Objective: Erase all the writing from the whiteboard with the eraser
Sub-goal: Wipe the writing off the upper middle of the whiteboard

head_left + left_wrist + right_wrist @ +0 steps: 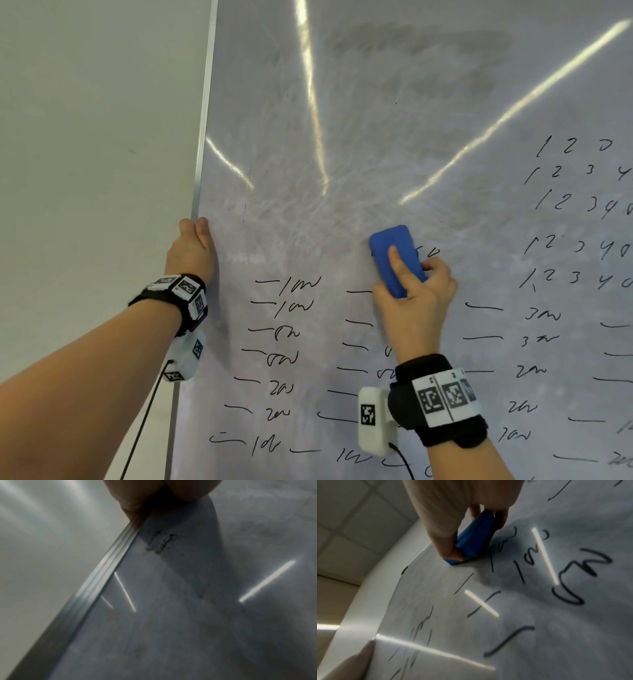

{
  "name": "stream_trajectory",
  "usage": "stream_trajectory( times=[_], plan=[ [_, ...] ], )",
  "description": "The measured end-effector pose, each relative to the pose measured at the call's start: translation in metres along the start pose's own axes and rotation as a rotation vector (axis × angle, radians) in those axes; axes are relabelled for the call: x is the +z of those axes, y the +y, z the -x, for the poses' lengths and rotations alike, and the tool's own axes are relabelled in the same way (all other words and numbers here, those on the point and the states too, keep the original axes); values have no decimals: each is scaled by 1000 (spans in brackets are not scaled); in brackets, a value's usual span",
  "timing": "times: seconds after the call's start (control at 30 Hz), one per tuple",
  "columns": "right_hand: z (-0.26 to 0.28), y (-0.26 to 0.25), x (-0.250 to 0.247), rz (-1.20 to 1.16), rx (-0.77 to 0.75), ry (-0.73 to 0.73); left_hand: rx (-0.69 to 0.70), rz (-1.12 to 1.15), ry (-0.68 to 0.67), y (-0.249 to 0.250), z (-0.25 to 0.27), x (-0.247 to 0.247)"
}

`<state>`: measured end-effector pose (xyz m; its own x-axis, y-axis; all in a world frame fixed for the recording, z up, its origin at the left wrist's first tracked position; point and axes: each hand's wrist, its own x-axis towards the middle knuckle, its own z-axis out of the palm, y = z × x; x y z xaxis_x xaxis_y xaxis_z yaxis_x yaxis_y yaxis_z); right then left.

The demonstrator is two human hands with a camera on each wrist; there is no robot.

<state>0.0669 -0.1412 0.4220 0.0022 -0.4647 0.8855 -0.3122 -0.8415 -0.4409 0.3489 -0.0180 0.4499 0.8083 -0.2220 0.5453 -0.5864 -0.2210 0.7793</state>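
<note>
Mid-wipe: right hand (416,301) gripping blue eraser (394,260) flat against whiteboard (342,137); left hand (191,250) clasping frame (205,102); next, downward strokes over remaining writing (284,356).

The eraser (397,260) lies on the whiteboard (376,120), above the writing (284,356), right of the frame (205,102).

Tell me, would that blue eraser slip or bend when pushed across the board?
Probably stiff: the blue eraser keeps its block shape under the right hand. Likely glides easily, since the whiteboard looks glossy. It seems light, held by fingertips alone.
</note>
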Motion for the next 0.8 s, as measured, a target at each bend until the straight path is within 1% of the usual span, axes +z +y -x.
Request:
stream_trajectory(
  times=[0.07,0.1,0.13,0.17,0.27,0.3,0.33,0.37,0.43,0.47,0.5,0.53,0.6,0.63,0.67,0.7,0.73,0.8],
  plan=[
    [13,-7,6,38,-101,-133,6,-1,0,0,0,-1],
    [16,-7,6,59,-148,-168,9,-2,-1,0,0,-1],
    [16,-4,3,63,-169,-167,11,-3,-4,0,0,-1],
    [13,1,-1,57,-156,-136,13,-4,-7,0,0,-1],
    [4,14,-11,33,-13,33,15,-6,-6,-1,-1,0],
    [5,14,-10,32,19,65,15,-5,-2,-1,-1,0],
    [8,10,-6,25,25,66,14,-4,1,-1,-1,0],
    [13,6,-2,17,5,33,14,-3,2,-1,-1,0],
    [24,1,2,32,-84,-78,17,-4,0,-1,0,-1],
    [26,2,0,55,-121,-106,18,-5,-1,-1,1,-1],
    [24,6,-5,74,-122,-93,18,-5,-2,0,1,-1],
    [18,11,-11,82,-75,-45,17,-4,-2,0,1,-2],
    [3,20,-23,41,95,101,14,-6,1,1,1,-2],
    [-1,22,-25,24,142,154,12,-8,5,2,1,-2],
    [-2,21,-23,21,150,169,11,-12,10,2,2,-2],
    [0,16,-19,9,133,141,11,-14,13,2,2,-2],
    [5,10,-14,-3,89,80,12,-12,13,2,2,-1],
    [17,3,-6,25,-31,-39,17,-8,10,1,1,-1]
  ],
)
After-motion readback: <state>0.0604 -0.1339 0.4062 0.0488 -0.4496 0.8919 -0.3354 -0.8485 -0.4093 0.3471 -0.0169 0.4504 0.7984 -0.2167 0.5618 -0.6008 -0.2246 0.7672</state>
